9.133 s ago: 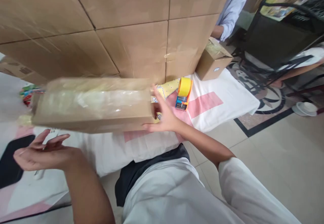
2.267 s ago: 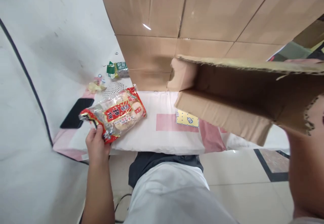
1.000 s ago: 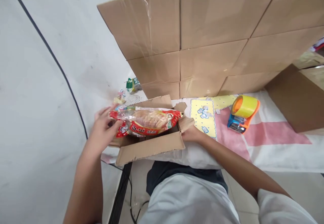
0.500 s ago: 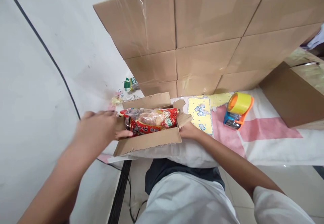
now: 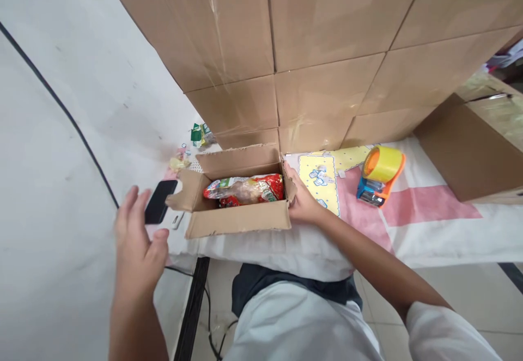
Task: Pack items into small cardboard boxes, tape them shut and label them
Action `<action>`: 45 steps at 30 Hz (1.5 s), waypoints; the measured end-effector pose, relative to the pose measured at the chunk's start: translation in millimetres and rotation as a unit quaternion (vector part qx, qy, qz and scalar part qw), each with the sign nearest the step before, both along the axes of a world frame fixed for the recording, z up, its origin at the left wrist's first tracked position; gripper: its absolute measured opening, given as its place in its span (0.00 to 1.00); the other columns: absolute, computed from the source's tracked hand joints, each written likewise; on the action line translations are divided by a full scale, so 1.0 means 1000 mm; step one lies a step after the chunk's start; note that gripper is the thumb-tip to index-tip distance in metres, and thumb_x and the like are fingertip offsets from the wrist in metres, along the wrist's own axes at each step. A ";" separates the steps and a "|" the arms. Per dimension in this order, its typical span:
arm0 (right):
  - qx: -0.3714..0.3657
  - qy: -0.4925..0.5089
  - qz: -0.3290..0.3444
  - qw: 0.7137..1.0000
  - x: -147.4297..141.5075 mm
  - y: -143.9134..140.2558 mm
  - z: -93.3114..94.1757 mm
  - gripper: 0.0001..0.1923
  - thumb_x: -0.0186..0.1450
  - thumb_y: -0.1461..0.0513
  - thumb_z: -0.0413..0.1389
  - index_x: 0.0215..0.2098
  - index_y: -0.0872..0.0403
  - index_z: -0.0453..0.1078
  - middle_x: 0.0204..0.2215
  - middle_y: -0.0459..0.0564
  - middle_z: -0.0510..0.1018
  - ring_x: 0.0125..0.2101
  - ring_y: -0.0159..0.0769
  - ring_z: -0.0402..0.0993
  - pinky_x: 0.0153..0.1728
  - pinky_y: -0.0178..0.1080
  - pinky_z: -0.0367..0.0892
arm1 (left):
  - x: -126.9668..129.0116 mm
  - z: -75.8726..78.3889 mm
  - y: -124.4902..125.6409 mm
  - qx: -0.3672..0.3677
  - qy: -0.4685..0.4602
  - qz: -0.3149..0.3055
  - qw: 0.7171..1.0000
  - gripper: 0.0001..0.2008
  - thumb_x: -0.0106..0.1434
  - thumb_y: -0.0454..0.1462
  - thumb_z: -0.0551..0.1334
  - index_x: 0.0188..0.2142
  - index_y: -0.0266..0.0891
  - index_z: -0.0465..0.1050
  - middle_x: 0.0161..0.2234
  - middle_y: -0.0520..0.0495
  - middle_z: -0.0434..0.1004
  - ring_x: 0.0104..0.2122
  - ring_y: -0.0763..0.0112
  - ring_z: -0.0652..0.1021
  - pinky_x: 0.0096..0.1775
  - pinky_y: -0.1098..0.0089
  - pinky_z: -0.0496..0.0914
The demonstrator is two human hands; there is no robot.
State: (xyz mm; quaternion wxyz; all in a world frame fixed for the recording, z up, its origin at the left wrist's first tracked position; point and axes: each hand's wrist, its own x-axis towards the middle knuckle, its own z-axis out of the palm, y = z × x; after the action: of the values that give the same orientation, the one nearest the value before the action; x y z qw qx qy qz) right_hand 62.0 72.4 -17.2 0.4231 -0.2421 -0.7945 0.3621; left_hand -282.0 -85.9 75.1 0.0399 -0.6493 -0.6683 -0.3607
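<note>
Cardboard box (image 5: 237, 222) is steadied at its right flap by the right hand (image 5: 301, 204), the red snack packet (image 5: 245, 189) now dropped inside, the left hand (image 5: 137, 246) withdrawn, open and empty.

The open box (image 5: 237, 216) beside the right hand's fingers (image 5: 291, 178) is matt brown corrugated cardboard with rough, torn flap edges. Inside it, the snack bag (image 5: 245, 188) is glossy, crinkled plastic film, partly clear. Beyond the left hand's fingers (image 5: 133, 203), the phone (image 5: 160, 209) has a smooth black glassy face. The desk (image 5: 429, 230) wears soft matt cloth. The tape dispenser (image 5: 378, 178) is shiny plastic, and the stacked cartons (image 5: 327, 50) carry glossy tape strips.
</note>
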 end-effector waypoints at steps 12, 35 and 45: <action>0.042 -0.125 -0.048 0.990 0.014 0.001 0.045 0.42 0.54 0.56 0.71 0.65 0.48 0.65 0.70 0.62 0.56 0.68 0.59 0.61 0.65 0.57 0.63 | 0.067 -0.043 0.059 0.065 -0.218 0.011 0.974 0.31 0.67 0.50 0.65 0.65 0.44 0.62 0.53 0.39 0.76 0.50 0.57 0.79 0.52 0.58 0.74; 0.157 -0.033 -0.010 0.987 0.009 0.010 0.066 0.22 0.70 0.52 0.57 0.61 0.45 0.70 0.58 0.53 0.78 0.67 0.54 0.62 0.67 0.64 0.54 | 0.129 -0.005 0.073 -0.003 0.245 -0.117 0.962 0.30 0.70 0.50 0.61 0.68 0.44 0.64 0.64 0.41 0.72 0.63 0.51 0.73 0.66 0.51 0.55; -0.006 0.093 -0.482 0.871 0.137 -0.016 0.061 0.09 0.69 0.57 0.56 0.44 0.50 0.75 0.43 0.51 0.80 0.48 0.45 0.78 0.54 0.53 0.71 | 0.123 -0.006 0.093 -0.055 0.179 -0.123 0.975 0.30 0.67 0.53 0.63 0.64 0.43 0.71 0.62 0.42 0.74 0.62 0.47 0.74 0.63 0.47 0.66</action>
State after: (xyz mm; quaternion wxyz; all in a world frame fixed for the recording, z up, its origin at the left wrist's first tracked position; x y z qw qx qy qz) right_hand 198.9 56.3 43.7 0.6156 -0.5627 -0.5339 0.1389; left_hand -158.6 6.8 69.0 0.0779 -0.7818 -0.5842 -0.2034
